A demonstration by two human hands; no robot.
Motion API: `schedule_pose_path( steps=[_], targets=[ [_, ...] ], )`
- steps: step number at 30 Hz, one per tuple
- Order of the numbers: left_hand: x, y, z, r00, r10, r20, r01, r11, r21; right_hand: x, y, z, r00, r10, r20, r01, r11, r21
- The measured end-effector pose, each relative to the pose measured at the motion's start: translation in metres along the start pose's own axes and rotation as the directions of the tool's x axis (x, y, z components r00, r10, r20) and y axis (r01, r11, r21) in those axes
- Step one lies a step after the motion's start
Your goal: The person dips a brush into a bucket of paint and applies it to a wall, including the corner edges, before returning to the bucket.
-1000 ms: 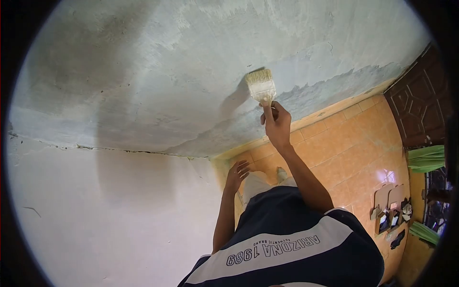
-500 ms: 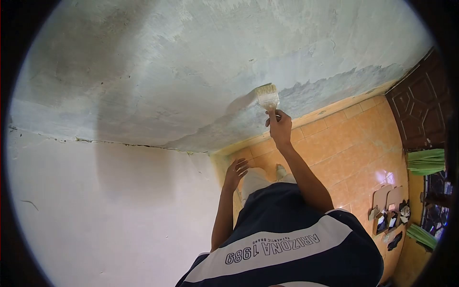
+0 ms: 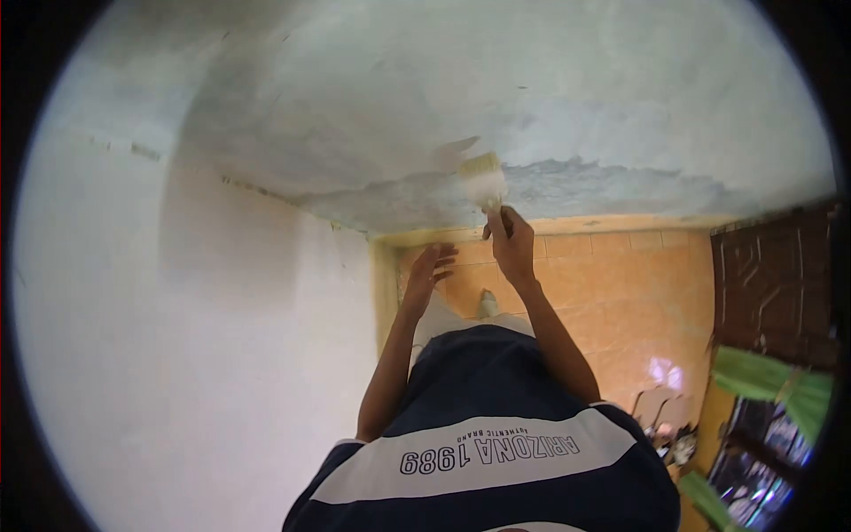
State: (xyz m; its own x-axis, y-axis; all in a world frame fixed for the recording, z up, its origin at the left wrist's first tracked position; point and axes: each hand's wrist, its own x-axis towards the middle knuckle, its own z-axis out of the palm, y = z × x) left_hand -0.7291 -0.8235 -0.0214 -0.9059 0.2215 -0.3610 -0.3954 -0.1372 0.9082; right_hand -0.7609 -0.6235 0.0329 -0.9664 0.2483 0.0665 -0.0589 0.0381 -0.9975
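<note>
My right hand (image 3: 512, 244) is closed round the handle of a wide paintbrush (image 3: 483, 180), whose pale bristles point up at the wall in front of me. Whether the bristle tips touch the wall is hard to tell. Behind the brush, the grey-white wall (image 3: 408, 115) has a darker, rough-edged patch (image 3: 594, 184) along its lower part. Held low to the left of the brush, my left hand (image 3: 429, 275) has its fingers apart and nothing in it.
A smooth white wall (image 3: 266, 381) stands on the left. Below lies the orange tiled floor (image 3: 612, 301). At the right are a dark brown panelled door (image 3: 771, 284), a green curtain (image 3: 771, 381), a window, and small items on the floor.
The view has turned and shifted. My left hand has risen towards the wall and now sits nearer the brush. My right hand still grips the brush, now slightly farther left in view.
</note>
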Motion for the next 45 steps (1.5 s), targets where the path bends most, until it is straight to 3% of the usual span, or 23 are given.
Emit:
schedule_pose_path(
  steps=[3,6,10,14,15,18,20,21,22,25,27,31,33,35,38,41,43,45],
  targets=[
    [-0.006,0.018,0.017,0.989,0.111,-0.092,-0.113,0.994,-0.011,-0.02,0.009,0.011,0.967,0.109,0.232,-0.084,0.989,-0.118],
    [-0.007,0.012,0.005,0.974,0.176,-0.141,-0.18,0.984,-0.015,-0.033,0.012,0.031,0.918,0.157,0.364,-0.097,0.979,-0.177],
    [-0.018,0.004,-0.019,0.947,0.199,-0.252,-0.198,0.98,0.028,-0.044,0.02,0.06,0.867,0.215,0.449,-0.108,0.962,-0.252],
    [-0.028,-0.019,-0.053,0.938,0.167,-0.302,-0.213,0.969,-0.124,-0.061,0.031,0.092,0.809,0.176,0.56,-0.076,0.977,-0.198],
    [-0.034,-0.017,-0.06,0.931,0.161,-0.328,-0.22,0.963,-0.152,-0.064,0.022,0.095,0.729,0.241,0.64,-0.088,0.961,-0.262],
    [-0.047,-0.014,-0.073,0.898,0.19,-0.397,-0.307,0.916,-0.258,-0.078,0.026,0.111,0.637,0.271,0.721,-0.102,0.957,-0.27],
    [-0.055,-0.026,-0.092,0.896,0.11,-0.43,-0.296,0.87,-0.394,-0.086,0.049,0.108,0.607,0.299,0.736,-0.083,0.946,-0.315],
    [-0.059,-0.029,-0.105,0.913,0.002,-0.409,-0.189,0.888,-0.418,-0.092,0.049,0.109,0.603,0.326,0.728,-0.092,0.935,-0.343],
    [-0.061,-0.028,-0.118,0.908,-0.009,-0.419,-0.194,0.878,-0.437,-0.096,0.05,0.109,0.6,0.35,0.72,-0.1,0.925,-0.366],
    [-0.057,-0.033,-0.156,0.898,-0.075,-0.434,-0.096,0.928,-0.359,-0.107,0.065,0.097,0.589,0.418,0.692,-0.103,0.888,-0.449],
    [-0.039,-0.042,-0.184,0.898,-0.017,-0.44,-0.054,0.987,-0.148,-0.111,0.081,0.088,0.582,0.428,0.692,-0.074,0.875,-0.479],
    [-0.008,-0.013,-0.23,0.9,-0.003,-0.435,-0.088,0.978,-0.189,-0.112,0.087,0.084,0.549,0.476,0.687,0.016,0.816,-0.578],
    [0.002,0.011,-0.249,0.904,0.221,-0.365,-0.316,0.922,-0.224,-0.11,0.086,0.08,0.525,0.501,0.689,0.069,0.781,-0.62],
    [0.006,0.041,-0.26,0.884,0.255,-0.391,-0.365,0.9,-0.238,-0.106,0.091,0.078,0.511,0.458,0.727,0.215,0.751,-0.625],
    [0.036,0.031,-0.284,0.862,0.3,-0.408,-0.4,0.898,-0.184,-0.105,0.1,0.071,0.521,0.449,0.726,0.218,0.752,-0.622],
    [0.067,-0.004,-0.301,0.882,0.236,-0.407,-0.337,0.921,-0.196,-0.107,0.109,0.062,0.532,0.519,0.669,0.169,0.709,-0.685],
    [0.08,-0.034,-0.308,0.824,0.064,-0.563,-0.067,0.998,0.015,-0.106,0.11,0.06,0.522,0.543,0.658,0.167,0.691,-0.703],
    [0.077,-0.048,-0.306,0.79,-0.013,-0.613,0.024,1.0,0.01,-0.109,0.113,0.056,0.509,0.566,0.648,0.164,0.676,-0.719]
  ],
)
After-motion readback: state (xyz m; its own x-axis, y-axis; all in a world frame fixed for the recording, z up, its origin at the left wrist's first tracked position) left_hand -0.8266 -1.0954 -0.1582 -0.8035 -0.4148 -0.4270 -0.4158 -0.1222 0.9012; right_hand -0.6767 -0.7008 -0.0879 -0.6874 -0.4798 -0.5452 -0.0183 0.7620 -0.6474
